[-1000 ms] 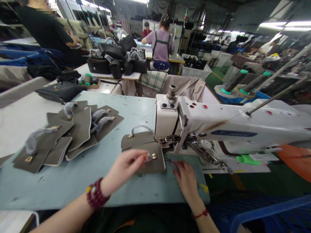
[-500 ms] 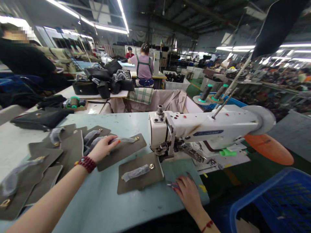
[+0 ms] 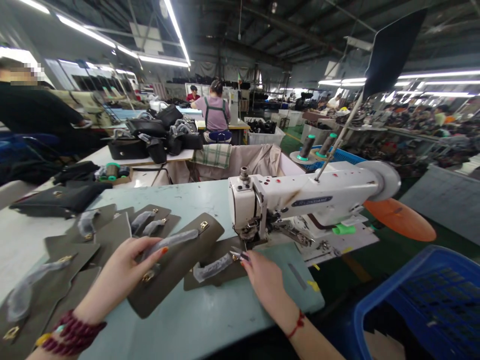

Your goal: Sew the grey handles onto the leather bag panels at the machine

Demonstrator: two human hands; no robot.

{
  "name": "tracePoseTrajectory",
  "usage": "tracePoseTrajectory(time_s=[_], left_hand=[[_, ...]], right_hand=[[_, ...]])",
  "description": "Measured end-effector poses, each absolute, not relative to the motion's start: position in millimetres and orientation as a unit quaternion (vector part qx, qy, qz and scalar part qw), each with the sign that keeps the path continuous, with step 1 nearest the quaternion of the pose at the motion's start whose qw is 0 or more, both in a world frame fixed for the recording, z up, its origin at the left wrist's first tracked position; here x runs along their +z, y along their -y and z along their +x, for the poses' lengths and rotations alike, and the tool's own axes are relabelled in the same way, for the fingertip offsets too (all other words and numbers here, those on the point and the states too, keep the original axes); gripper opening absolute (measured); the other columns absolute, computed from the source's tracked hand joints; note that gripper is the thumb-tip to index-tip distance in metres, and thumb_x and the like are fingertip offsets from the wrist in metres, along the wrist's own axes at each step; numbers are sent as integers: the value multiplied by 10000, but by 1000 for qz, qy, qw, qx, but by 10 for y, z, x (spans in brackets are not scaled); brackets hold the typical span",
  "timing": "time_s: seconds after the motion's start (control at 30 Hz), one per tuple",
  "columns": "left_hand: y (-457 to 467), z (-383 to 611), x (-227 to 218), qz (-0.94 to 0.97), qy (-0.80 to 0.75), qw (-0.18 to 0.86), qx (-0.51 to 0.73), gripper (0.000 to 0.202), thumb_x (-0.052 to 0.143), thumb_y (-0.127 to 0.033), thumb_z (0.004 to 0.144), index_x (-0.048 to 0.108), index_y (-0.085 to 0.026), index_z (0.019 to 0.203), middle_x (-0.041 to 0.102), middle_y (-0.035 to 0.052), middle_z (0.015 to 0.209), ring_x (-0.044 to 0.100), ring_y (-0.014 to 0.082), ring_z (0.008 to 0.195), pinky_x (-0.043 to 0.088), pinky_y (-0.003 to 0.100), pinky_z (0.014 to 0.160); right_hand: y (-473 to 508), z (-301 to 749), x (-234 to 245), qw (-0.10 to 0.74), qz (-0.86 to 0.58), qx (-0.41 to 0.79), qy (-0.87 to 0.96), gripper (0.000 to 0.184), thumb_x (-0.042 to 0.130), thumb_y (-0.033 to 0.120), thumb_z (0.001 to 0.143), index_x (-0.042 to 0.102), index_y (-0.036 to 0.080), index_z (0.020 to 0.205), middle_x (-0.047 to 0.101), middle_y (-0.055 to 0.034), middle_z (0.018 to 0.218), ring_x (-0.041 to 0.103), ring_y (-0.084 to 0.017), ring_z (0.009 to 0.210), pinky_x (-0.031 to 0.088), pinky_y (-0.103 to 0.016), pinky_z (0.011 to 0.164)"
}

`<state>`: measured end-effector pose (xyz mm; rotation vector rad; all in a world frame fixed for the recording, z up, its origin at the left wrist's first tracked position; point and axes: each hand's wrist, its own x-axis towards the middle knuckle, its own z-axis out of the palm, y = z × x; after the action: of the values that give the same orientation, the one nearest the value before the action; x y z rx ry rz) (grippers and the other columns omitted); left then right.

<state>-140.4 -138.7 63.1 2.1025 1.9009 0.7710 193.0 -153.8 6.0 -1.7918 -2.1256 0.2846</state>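
Observation:
My left hand (image 3: 125,267) is closed on the plastic-wrapped handle of a grey-brown bag flap (image 3: 180,265), which tilts up off the table. A gold fitting shows at each end of that handle. My right hand (image 3: 264,280) grips small thread snips (image 3: 240,254), their blades pointing left over another bag flap (image 3: 234,272). That second flap lies flat by the sewing head, partly under the held one, and its wrapped handle (image 3: 213,269) curves upward. The white sewing machine (image 3: 277,195) stands just beyond my right hand.
More flaps with wrapped handles (image 3: 37,282) overlap at the left. A black bag (image 3: 56,197) lies behind them, and several black bags (image 3: 131,149) are piled on the far table. A blue plastic basket (image 3: 375,300) stands at lower right. Co-workers sit further back.
My left hand has lifted one flap by its handle and drawn it closer, tilting it. My right hand has moved up and left with the snips, from the table to the other flap.

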Motion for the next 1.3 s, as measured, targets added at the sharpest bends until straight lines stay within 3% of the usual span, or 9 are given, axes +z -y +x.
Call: tracePoseTrajectory(time_s=[0.2, 0.43, 0.57, 0.67, 0.8, 0.87, 0.97, 1.1, 1.3], left_hand=[[1486, -1427, 680, 691, -671, 146, 224, 455, 500, -605, 811, 644, -239, 1041, 693, 20, 1007, 617, 257, 941, 473, 327, 810], [1198, -1679, 840, 656, -724, 193, 92, 535, 483, -665, 773, 701, -230, 993, 728, 51, 962, 657, 303, 900, 489, 385, 830], [689, -1279, 1149, 642, -661, 235, 309, 658, 506, -597, 804, 485, -193, 1322, 655, 117, 1177, 636, 288, 1028, 501, 392, 871], [502, -773, 1291, 677, -503, 289, 453, 722, 541, -479, 842, 230, -263, 1456, 350, 116, 1494, 453, 249, 1288, 466, 361, 956], [997, -276, 852, 791, -433, 324, 285, 281, 456, -382, 922, 671, -206, 963, 693, 68, 977, 664, 192, 907, 535, 315, 833], [1466, -171, 311, 827, -406, 338, 192, 361, 399, -362, 942, 694, -224, 787, 701, 50, 793, 677, 176, 774, 557, 283, 760], [2026, -141, -600, 822, -494, 172, 223, 360, 476, -374, 895, 604, -259, 1211, 609, 119, 1258, 577, 278, 1158, 505, 384, 956], [1932, -104, -1197, 788, -571, -4, 232, 814, 537, -373, 853, 90, -198, 1510, 260, 204, 1519, 299, 380, 1366, 432, 534, 1000], [1047, -25, -608, 855, -472, -96, 191, 606, 556, -440, 855, 373, -305, 1417, 393, 125, 1462, 305, 382, 1355, 247, 592, 1075]], right_hand=[[1222, 1543, 220, 109, -634, 54, 764, 202, 496, 320, 937, 631, 171, 912, 704, -77, 818, 688, -219, 715, 436, -244, 571], [1704, 2393, -180, 198, -632, 235, 712, 229, 441, 317, 948, 629, 203, 884, 707, -32, 826, 678, -179, 769, 434, -223, 613], [1855, 2907, -660, 210, -675, 277, 651, 339, 364, 377, 960, 620, 187, 845, 704, -61, 818, 677, -187, 766, 457, -234, 647], [1799, 2995, -911, 181, -691, 235, 659, 302, 393, 358, 948, 629, 194, 853, 711, -68, 816, 690, -209, 753, 459, -246, 609], [1601, 2872, -1015, 195, -676, 85, 705, 252, 428, 289, 929, 649, 184, 987, 708, -110, 877, 684, -242, 786, 484, -294, 628], [1500, 2785, -973, 230, -654, 25, 720, 254, 450, 262, 911, 647, 180, 1049, 686, -138, 995, 656, -265, 908, 501, -334, 724], [1405, 2618, -825, 289, -600, 89, 741, 271, 427, 239, 927, 645, 187, 1079, 667, -123, 1073, 625, -247, 997, 490, -347, 847], [1369, 2288, -592, 356, -537, 283, 711, 325, 359, 297, 980, 646, 183, 1078, 692, -96, 1017, 644, -192, 947, 483, -281, 844], [1372, 1843, -409, 412, -530, 388, 631, 298, 444, 371, 947, 654, 183, 1047, 695, -87, 964, 642, -203, 863, 469, -249, 744]])
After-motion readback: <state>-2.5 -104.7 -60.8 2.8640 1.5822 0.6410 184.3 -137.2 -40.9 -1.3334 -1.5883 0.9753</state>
